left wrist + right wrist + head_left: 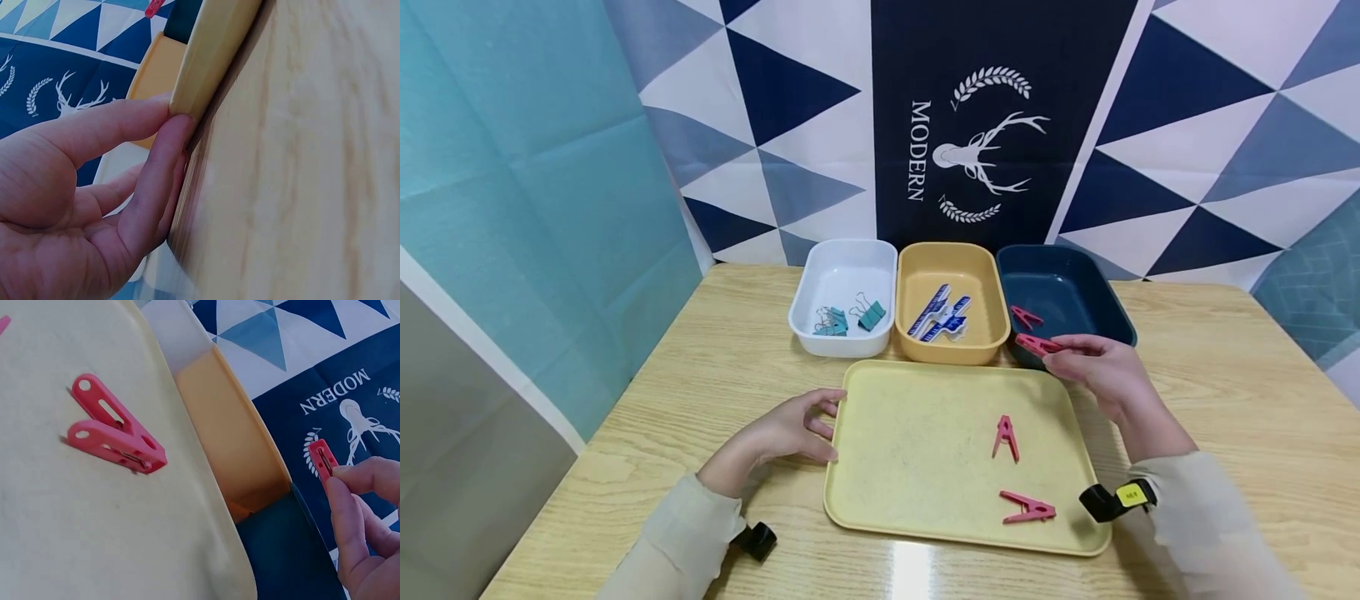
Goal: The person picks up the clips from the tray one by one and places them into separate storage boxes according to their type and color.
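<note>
My right hand (1101, 367) pinches a pink clothespin (1037, 344) between thumb and fingers above the front rim of the dark blue bin (1116, 312). Inside that bin is another pink clothespin (1026, 317). Two more lie on the pale yellow tray (910, 450): one clothespin (1005, 437) right of the middle, the other clothespin (1028, 507) near the front edge. At the tray's left edge, my left hand (793, 429) holds the rim with thumb and fingertips; the left wrist view shows the fingers (159, 169) close against its side.
A white bin (812, 333) with teal binder clips (868, 312) and an orange-yellow bin (958, 354) with blue-and-white clips (943, 317) stand beside the dark blue bin, behind the tray. A patterned cloth (805, 125) hangs behind the wooden table (737, 333).
</note>
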Demonstrator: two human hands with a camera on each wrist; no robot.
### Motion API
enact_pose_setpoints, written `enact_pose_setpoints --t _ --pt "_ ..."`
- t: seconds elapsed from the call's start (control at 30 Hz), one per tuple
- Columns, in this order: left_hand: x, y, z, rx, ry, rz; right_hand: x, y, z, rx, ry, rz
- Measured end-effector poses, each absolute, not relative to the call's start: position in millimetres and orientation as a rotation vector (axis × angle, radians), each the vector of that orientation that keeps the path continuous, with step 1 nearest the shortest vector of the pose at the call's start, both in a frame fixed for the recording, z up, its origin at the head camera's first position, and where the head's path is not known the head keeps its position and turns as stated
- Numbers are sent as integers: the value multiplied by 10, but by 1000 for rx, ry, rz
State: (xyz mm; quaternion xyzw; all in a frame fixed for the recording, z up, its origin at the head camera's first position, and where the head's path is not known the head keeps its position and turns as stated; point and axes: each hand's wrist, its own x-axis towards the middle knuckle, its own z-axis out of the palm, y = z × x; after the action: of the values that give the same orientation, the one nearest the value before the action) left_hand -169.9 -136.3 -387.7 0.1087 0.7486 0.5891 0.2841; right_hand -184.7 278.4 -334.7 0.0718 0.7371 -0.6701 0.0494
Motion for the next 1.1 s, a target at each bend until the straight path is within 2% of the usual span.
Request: enact_pose_setpoints --t 0.43,0.7,1.1 --pt "-1709 -1367 -3891 301 2011 1576 -1947 2943 -3323 330 2085 -2266" --pt "-1700 -1372 -3854 314 2036 1551 -2020 3019 -3283 521 2282 -2029" --pt "-1699 -1372 -3864 320 2036 1553 -2132 3026 -3281 590 2227 -2113"
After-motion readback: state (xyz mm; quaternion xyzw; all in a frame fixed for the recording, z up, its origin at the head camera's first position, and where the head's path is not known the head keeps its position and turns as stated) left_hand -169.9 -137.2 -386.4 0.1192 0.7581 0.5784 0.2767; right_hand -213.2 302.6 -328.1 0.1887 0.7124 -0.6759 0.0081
